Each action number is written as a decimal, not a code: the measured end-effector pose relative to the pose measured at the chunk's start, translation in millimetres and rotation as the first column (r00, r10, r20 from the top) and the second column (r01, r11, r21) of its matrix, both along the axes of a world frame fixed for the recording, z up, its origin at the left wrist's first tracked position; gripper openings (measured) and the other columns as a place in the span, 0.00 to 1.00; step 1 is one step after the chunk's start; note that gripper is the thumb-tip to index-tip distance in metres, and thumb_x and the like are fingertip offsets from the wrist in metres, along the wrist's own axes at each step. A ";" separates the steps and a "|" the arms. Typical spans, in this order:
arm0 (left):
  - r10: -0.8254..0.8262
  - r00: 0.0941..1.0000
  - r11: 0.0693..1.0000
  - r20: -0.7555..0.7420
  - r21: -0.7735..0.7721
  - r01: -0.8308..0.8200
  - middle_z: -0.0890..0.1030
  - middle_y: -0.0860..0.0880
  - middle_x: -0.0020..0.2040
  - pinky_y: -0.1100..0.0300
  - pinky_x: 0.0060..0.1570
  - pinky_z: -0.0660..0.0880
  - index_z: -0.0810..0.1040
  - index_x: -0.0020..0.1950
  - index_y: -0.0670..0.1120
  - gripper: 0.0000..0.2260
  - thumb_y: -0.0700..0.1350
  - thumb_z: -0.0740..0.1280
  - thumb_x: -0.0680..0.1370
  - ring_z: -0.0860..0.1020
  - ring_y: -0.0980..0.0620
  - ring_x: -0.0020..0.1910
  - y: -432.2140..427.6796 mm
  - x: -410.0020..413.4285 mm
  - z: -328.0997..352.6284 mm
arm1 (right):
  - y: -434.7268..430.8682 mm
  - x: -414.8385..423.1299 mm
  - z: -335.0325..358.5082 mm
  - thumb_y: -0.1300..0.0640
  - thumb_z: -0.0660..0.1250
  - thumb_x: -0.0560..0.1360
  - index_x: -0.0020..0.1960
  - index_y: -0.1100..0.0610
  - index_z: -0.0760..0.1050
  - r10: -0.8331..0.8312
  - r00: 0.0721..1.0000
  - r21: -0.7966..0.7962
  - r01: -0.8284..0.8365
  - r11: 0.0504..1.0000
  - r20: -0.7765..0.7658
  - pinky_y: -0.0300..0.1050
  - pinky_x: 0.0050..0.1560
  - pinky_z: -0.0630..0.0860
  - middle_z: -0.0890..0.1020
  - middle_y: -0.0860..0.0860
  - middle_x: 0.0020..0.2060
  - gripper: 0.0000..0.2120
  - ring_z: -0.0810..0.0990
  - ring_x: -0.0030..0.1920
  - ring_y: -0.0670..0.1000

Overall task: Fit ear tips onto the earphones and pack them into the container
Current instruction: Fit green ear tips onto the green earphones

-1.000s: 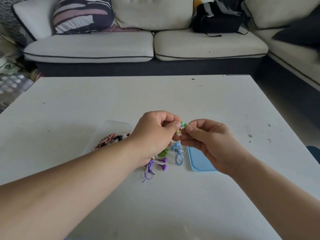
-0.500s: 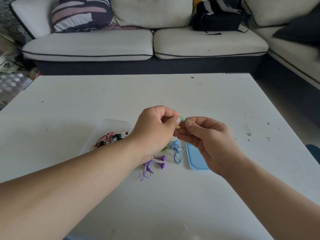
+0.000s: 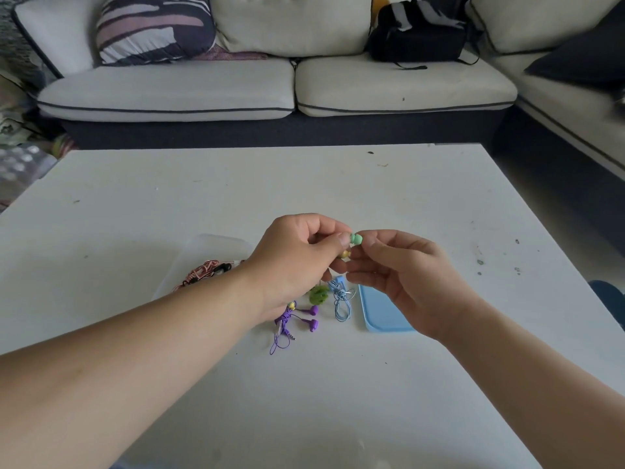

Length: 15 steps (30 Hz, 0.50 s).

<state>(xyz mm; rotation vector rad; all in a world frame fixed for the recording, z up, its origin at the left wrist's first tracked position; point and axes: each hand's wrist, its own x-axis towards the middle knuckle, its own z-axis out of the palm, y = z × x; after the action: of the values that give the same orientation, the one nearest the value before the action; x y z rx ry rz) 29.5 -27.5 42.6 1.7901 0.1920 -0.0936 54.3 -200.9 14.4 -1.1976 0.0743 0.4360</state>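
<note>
fingers [image 3: 338,239] of my left hand [image 3: 297,262] pinch an earphone, mostly hidden, with its green ear tip [image 3: 355,238] poking out past my thumb. half a second ago my right hand [image 3: 406,282] pinched that tip; now its curled fingertips sit just beside it, touching or not i cannot tell, so the tip looks seated. below my knuckles lie purple earphones [image 3: 301,319] and blue earphones [image 3: 340,299]. the clear container [image 3: 203,245] is left of my left wrist, and its blue lid [image 3: 382,313] is under my right palm. my left forearm crosses the container.

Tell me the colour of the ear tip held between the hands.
The ear tip is mint green, seen best in the head view.
</note>
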 end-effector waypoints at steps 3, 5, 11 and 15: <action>-0.020 1.000 1.000 -0.013 -0.008 0.020 0.86 0.49 0.41 0.60 0.38 0.78 0.86 0.51 0.48 0.05 0.41 0.70 0.81 0.84 0.55 0.37 -2.4 1.3 -0.4 | -3.1 0.8 -3.3 0.64 0.66 0.80 0.59 0.72 0.79 0.032 0.999 -0.011 -0.031 0.999 0.027 0.49 0.46 0.85 0.80 0.73 0.56 0.12 0.82 0.52 0.65; -0.029 0.999 0.999 -0.023 -0.016 0.028 0.86 0.49 0.40 0.60 0.38 0.78 0.86 0.51 0.48 0.05 0.41 0.70 0.81 0.84 0.55 0.37 -4.0 2.3 -0.8 | -7.2 2.0 -5.6 0.64 0.66 0.80 0.58 0.71 0.79 0.041 0.999 -0.021 -0.040 0.999 0.030 0.49 0.46 0.85 0.81 0.73 0.55 0.11 0.82 0.51 0.65; -0.044 0.995 0.998 -0.085 -0.041 0.041 0.87 0.47 0.43 0.59 0.38 0.80 0.85 0.51 0.45 0.04 0.39 0.71 0.81 0.84 0.53 0.37 -14.5 2.9 -5.8 | -29.0 11.5 -9.1 0.65 0.71 0.78 0.49 0.64 0.83 -0.057 0.992 -0.346 0.092 0.934 0.109 0.49 0.42 0.83 0.85 0.62 0.40 0.03 0.83 0.38 0.56; -0.070 0.989 0.996 -0.134 -0.061 0.062 0.85 0.46 0.41 0.63 0.34 0.78 0.84 0.52 0.44 0.04 0.38 0.71 0.80 0.81 0.53 0.34 -23.4 4.3 -8.0 | -62.4 32.1 -33.6 0.62 0.67 0.74 0.41 0.58 0.82 -0.114 0.964 -0.759 0.261 0.596 0.242 0.53 0.39 0.82 0.85 0.59 0.37 0.07 0.80 0.32 0.53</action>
<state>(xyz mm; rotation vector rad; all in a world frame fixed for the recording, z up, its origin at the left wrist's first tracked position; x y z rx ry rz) 33.8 -50.9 34.6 1.7348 0.2252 -0.2664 86.4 -263.3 -19.1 -2.0884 0.2694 0.0831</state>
